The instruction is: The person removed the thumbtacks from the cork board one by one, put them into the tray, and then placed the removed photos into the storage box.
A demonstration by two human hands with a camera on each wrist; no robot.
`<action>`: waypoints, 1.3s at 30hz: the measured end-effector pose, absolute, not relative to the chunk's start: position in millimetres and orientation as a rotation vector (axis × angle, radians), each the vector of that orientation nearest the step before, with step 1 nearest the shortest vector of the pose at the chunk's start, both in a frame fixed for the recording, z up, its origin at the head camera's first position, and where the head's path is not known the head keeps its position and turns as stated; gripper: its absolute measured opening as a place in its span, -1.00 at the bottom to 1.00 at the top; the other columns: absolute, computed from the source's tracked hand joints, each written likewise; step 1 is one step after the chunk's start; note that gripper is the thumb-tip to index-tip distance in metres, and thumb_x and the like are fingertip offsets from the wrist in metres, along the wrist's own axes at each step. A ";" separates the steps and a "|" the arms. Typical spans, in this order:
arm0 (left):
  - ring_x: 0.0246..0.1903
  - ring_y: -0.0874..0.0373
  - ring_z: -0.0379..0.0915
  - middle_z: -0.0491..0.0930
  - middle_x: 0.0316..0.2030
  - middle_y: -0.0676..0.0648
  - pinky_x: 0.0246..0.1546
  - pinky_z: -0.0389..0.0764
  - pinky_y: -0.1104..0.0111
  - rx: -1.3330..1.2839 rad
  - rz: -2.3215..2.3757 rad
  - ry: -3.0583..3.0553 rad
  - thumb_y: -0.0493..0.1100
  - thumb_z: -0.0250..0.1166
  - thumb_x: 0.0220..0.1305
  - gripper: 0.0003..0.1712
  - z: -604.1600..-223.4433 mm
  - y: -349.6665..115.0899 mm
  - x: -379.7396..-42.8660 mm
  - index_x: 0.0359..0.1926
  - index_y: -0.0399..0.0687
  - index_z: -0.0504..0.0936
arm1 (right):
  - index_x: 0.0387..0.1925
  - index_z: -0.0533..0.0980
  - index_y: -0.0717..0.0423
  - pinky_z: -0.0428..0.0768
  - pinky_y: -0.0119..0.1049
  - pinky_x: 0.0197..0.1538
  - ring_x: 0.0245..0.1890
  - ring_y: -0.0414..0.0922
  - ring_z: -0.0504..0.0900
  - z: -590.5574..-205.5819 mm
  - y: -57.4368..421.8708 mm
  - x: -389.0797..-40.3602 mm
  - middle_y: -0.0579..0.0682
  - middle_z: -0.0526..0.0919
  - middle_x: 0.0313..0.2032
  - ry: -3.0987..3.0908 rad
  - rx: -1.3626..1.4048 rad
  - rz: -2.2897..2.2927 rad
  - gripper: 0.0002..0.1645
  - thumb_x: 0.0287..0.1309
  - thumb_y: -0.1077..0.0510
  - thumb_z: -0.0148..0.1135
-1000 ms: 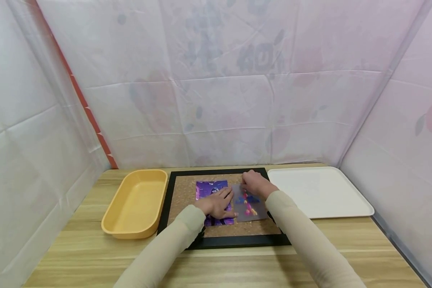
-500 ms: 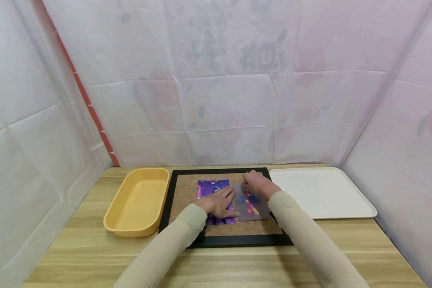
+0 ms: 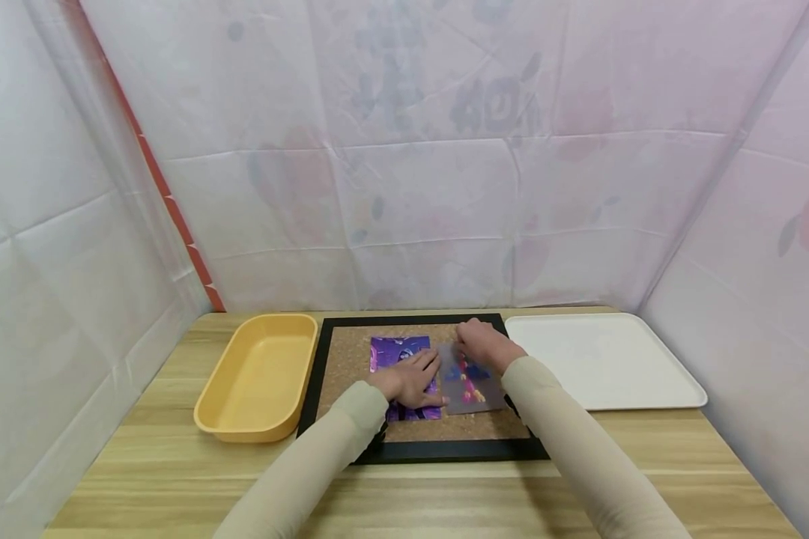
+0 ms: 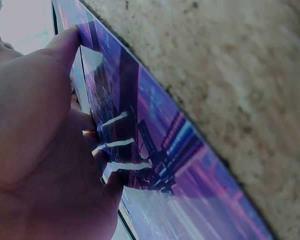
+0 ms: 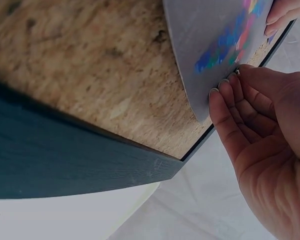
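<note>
A black-framed cork board (image 3: 350, 382) lies on the table. On its middle lies a glossy purple picture sheet (image 3: 389, 358), and to the right of that a grey sheet (image 3: 457, 400) with a blue, pink and yellow design. My left hand (image 3: 411, 382) rests on the purple sheet with fingers spread, its thumb reaching to the grey sheet's left edge. At the grey sheet's upper part, my right hand (image 3: 482, 343) brings thumb and fingertips together in a pinch. In the right wrist view, these fingertips (image 5: 221, 89) are right at the sheet's edge; the small thing between them is mostly hidden.
A yellow plastic basin (image 3: 256, 382) stands left of the board. Right of it lies a white tray (image 3: 600, 359), close to the board's frame. Behind the wood-grain table (image 3: 418, 501) hangs a pale printed curtain (image 3: 418, 195), with more sheeting at both sides.
The head view has shifted slightly since a second ago. Both hands and both sheets keep the same places on the board.
</note>
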State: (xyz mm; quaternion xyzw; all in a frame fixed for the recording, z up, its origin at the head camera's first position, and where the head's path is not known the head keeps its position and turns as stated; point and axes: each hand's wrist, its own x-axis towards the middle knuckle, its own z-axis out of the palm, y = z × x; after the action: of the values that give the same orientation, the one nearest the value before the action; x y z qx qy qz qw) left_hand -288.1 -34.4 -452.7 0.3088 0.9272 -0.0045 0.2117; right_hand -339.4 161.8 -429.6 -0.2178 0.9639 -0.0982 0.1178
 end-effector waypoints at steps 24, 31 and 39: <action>0.62 0.10 -0.36 -0.26 0.65 0.00 0.57 -0.07 0.25 0.869 0.005 2.601 0.46 -0.05 0.46 0.02 -441.5 -37.6 -277.0 0.66 0.02 -0.12 | -0.62 0.61 -0.02 0.52 -0.25 -0.39 -0.64 -0.19 0.48 -436.1 164.2 -340.6 -0.13 0.56 -0.67 2.855 -0.718 -0.315 -0.56 0.44 0.25 0.16; 0.62 0.11 -0.36 -0.27 0.65 0.01 0.58 -0.09 0.26 0.863 -0.003 2.601 0.45 -0.06 0.47 0.02 -442.9 -36.6 -277.7 0.66 0.02 -0.13 | -0.54 0.58 0.04 0.57 -0.18 -0.33 -0.55 -0.14 0.52 -434.9 161.4 -340.4 -0.09 0.55 -0.59 2.865 -0.711 -0.220 -0.64 0.45 0.23 0.16; 0.62 0.11 -0.39 -0.29 0.65 0.01 0.58 -0.12 0.27 0.858 -0.020 2.594 0.44 -0.07 0.48 0.01 -442.5 -36.0 -278.3 0.66 0.02 -0.15 | -0.49 0.55 0.03 0.60 -0.08 -0.20 -0.46 -0.11 0.51 -433.5 159.6 -340.1 -0.08 0.54 -0.53 2.875 -0.720 -0.126 -0.69 0.46 0.21 0.16</action>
State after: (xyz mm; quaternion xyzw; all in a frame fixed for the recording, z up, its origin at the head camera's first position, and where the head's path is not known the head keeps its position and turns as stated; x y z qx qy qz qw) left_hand -278.3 -36.0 -442.5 0.3074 0.9296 -0.0071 0.2034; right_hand -340.1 159.6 -433.5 -0.2417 0.9655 -0.0422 0.0875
